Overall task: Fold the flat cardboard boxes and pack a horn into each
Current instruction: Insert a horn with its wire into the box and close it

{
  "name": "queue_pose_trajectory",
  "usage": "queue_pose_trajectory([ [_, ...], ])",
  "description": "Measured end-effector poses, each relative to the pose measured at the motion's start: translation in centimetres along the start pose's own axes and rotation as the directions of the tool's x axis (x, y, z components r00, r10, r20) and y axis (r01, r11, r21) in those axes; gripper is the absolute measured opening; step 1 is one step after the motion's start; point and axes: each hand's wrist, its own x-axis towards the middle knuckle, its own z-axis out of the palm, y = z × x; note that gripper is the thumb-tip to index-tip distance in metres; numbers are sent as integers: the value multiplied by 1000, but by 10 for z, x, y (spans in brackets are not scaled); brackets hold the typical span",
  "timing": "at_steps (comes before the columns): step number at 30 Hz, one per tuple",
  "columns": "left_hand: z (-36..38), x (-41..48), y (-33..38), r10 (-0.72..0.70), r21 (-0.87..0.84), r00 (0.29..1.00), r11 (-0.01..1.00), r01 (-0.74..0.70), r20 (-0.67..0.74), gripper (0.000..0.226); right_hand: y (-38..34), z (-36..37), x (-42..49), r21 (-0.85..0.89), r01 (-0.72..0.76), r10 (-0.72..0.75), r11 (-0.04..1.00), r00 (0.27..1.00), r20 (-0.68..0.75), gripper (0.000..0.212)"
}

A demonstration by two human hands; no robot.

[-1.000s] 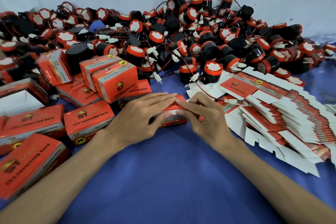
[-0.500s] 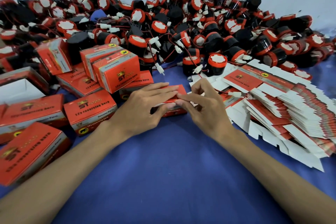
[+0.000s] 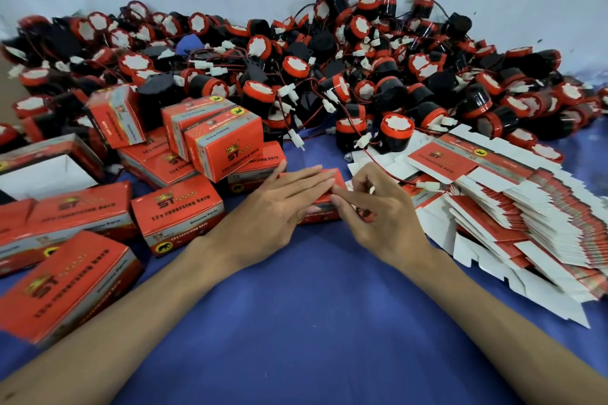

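Two hands on one box [image 3: 320, 214]. L hand [image 3: 276, 207]: fingers straight, flat on its top. R hand [image 3: 381, 217]: half-curled, index/thumb tips at box R end; pinch vs. push, can't tell. Box long axis L–R; contents hidden. Horns [image 3: 329, 76] behind, flat blanks [image 3: 510, 207] R. Open box [image 3: 49, 146] far L: white inside.

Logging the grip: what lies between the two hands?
A small red cardboard box, under the left hand's flat fingers, the right hand touching its end; head view.
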Motion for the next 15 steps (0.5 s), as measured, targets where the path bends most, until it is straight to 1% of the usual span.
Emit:
queue_pose_trajectory([
  [2, -2, 0, 4, -16, 94, 999, 995, 18, -29, 41, -1, -2, 2, -55, 36, -35, 998, 999, 16, 24],
  [4, -5, 3, 11, -3, 229, 999, 973, 15, -50, 42, 0, -6, 6, -137, 63, -61, 989, 998, 18, 28],
  [6, -7, 7, 19, 32, 379, 998, 925, -7, -59, 45, 5, -16, 11, -261, 46, -56, 964, 998, -30, 27],
  [7, -9, 9, 22, 31, 444, 997, 896, 4, -73, 44, 10, -22, 13, -334, 4, -27, 942, 998, -64, 21],
  [8, -11, 11, 26, 7, 501, 996, 865, 38, -87, 44, 18, -29, 15, -413, -68, 39, 908, 996, -78, 15],
  [9, -12, 11, 30, -41, 551, 995, 830, 86, -93, 44, 27, -35, 16, -490, -173, 158, 854, 985, -71, 20],
  [10, -13, 12, 34, -104, 593, 992, 796, 126, -71, 46, 38, -42, 16, -564, -274, 314, 779, 949, -27, 33],
  [11, -14, 12, 38, -162, 633, 986, 761, 142, -27, 52, 48, -48, 15, -627, -348, 472, 697, 881, 36, 46],
  [12, -14, 11, 40, -220, 668, 975, 732, 136, 42, 62, 53, -54, 14, -675, -403, 603, 618, 794, 78, 53],
  [13, -11, 9, 40, -260, 684, 958, 722, 109, 122, 72, 56, -57, 13, -706, -432, 693, 561, 711, 116, 56],
  [14, -7, 7, 38, -284, 680, 939, 729, 80, 194, 76, 58, -58, 12, -726, -436, 740, 531, 656, 147, 57],
  [15, -3, 6, 35, -304, 676, 924, 734, 70, 233, 76, 60, -58, 11, -743, -426, 758, 516, 630, 165, 57],
])
